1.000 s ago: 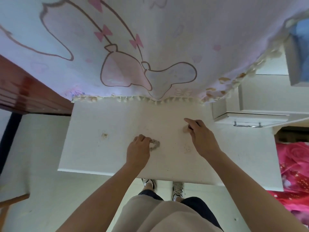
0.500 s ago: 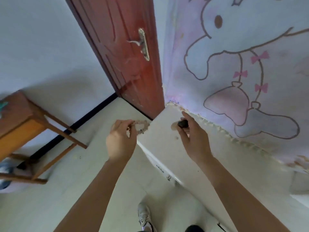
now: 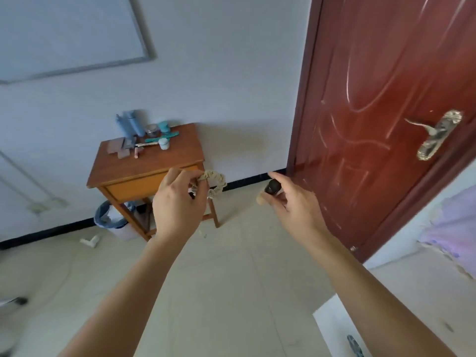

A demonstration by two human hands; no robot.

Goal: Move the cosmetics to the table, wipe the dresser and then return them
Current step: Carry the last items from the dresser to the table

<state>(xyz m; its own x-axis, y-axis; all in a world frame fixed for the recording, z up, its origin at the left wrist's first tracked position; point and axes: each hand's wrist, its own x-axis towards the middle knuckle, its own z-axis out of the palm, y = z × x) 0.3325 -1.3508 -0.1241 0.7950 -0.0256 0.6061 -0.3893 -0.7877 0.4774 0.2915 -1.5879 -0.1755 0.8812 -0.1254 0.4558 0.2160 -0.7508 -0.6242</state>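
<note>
My left hand pinches a beige beaded ring, a bracelet or hair tie, held in the air. A small dark round item sits in the fingers of my right hand, with a small tan piece by the thumb. Ahead stands a small wooden table against the wall. On its back left part are several cosmetics: blue bottles, a teal comb, small jars and flat pinkish boxes. The white dresser's corner shows at the lower right.
A red-brown door with a metal handle stands on the right. A bin with a blue bag sits under the table. Small white scraps lie on the pale tiled floor between me and the table.
Both hands lifted their items off the dresser top. My view then swung left, away from the dresser and curtain, past the door, and now faces the wooden table.
</note>
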